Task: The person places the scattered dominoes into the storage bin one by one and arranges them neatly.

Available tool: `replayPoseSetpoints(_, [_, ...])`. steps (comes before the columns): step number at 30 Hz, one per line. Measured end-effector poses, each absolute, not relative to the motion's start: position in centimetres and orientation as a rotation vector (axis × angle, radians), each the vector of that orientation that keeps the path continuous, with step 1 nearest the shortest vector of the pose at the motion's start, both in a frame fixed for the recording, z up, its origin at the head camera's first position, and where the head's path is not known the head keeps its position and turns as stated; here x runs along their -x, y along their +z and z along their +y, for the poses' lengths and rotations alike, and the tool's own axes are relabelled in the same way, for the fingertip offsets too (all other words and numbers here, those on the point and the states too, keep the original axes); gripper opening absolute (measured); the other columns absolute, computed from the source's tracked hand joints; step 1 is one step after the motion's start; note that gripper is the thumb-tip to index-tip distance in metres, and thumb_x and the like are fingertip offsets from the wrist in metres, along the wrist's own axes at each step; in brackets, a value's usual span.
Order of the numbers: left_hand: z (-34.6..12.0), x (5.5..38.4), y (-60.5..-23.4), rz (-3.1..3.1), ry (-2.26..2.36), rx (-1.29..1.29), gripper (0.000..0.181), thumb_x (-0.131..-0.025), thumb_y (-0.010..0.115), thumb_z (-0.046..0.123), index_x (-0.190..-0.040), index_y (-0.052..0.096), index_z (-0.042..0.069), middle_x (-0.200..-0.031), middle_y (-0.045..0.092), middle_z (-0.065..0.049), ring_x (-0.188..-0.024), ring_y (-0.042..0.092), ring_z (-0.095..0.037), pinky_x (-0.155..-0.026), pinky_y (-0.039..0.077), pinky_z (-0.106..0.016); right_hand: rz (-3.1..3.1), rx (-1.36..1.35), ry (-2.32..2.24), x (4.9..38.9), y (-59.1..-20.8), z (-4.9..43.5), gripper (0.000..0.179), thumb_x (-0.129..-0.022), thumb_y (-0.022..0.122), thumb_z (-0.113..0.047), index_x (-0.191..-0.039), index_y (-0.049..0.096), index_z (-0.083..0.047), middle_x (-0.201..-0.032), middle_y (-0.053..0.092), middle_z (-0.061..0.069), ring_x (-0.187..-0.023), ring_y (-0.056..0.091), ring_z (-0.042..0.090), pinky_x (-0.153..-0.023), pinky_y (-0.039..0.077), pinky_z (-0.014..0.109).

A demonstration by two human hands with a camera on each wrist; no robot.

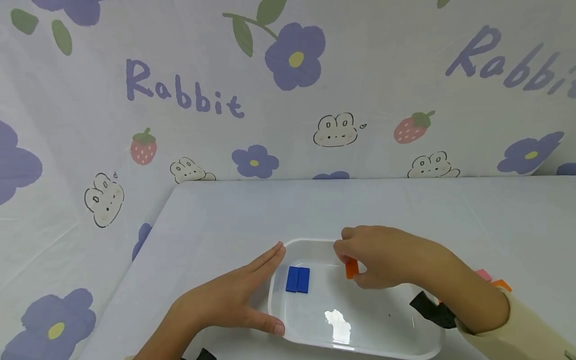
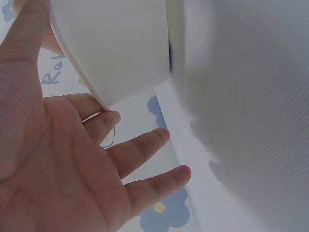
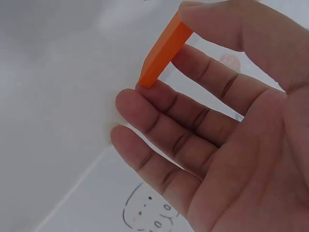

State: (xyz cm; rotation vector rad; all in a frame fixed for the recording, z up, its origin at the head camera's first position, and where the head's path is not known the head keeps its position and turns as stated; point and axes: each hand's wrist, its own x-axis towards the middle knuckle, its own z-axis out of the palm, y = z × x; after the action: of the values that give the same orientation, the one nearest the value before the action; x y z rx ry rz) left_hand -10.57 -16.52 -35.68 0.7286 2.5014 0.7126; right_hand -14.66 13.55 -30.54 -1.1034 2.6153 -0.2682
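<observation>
My right hand (image 1: 382, 255) pinches a flat orange block (image 1: 352, 269) between thumb and fingertips, over the far side of a white tray (image 1: 360, 320). In the right wrist view the orange block (image 3: 166, 48) stands on a slant, its thin edge showing. Two blue blocks (image 1: 298, 279) lie side by side on the tray's floor at the left. My left hand (image 1: 234, 295) rests against the tray's left rim, thumb near the front corner and fingers toward the back corner. In the left wrist view its fingers (image 2: 137, 147) are spread, some touching the tray wall (image 2: 116, 53).
Partly hidden behind my right forearm, a pink block (image 1: 483, 274) and an orange piece (image 1: 501, 285) lie to the right of the tray. A white cloth (image 1: 216, 215) covers the table. Behind it hangs a patterned curtain (image 1: 360, 75) with flowers and rabbits. Dark bands sit at both wrists.
</observation>
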Motion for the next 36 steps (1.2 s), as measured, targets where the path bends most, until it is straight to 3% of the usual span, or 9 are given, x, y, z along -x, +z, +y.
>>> replayPoseSetpoints(12, [-16.5, 10.7, -35.8, 2.507, 0.693, -0.726, 0.121, -0.070, 0.076, 0.073, -0.161, 0.004, 0.038, -0.165, -0.001, 0.021, -0.149, 0.015, -0.010, -0.117, 0.029, -0.045, 2.597, 1.212, -0.159, 14.5, -32.0, 12.0, 0.027, -0.076, 0.084, -0.010, -0.082, 0.059, -0.020, -0.077, 0.049, -0.010, -0.070, 0.048, 0.010, -0.062, 0.047, 0.023])
replayPoseSetpoints(27, [-16.6, 10.8, -35.9, 2.491, 0.706, -0.732, 0.124, -0.069, 0.076, 0.074, -0.162, 0.003, 0.036, -0.166, -0.002, 0.019, -0.150, 0.015, -0.011, -0.116, 0.029, -0.046, 2.572, 1.126, -0.098, 14.5, -33.2, 10.5, 0.024, -0.077, 0.086, -0.013, -0.087, 0.065, -0.018, -0.078, 0.050, -0.007, -0.069, 0.050, 0.012, -0.062, 0.049, 0.022])
replayPoseSetpoints(36, [-16.7, 10.8, -35.9, 2.495, 0.703, -0.748, 0.123, -0.070, 0.075, 0.073, -0.161, 0.003, 0.037, -0.163, -0.004, 0.024, -0.150, 0.015, -0.010, -0.117, 0.028, -0.045, 2.554, 1.159, -0.094, 14.7, -33.7, 10.1, 0.021, -0.078, 0.084, -0.013, -0.087, 0.065, -0.019, -0.078, 0.048, -0.008, -0.068, 0.049, 0.011, -0.061, 0.046, 0.023])
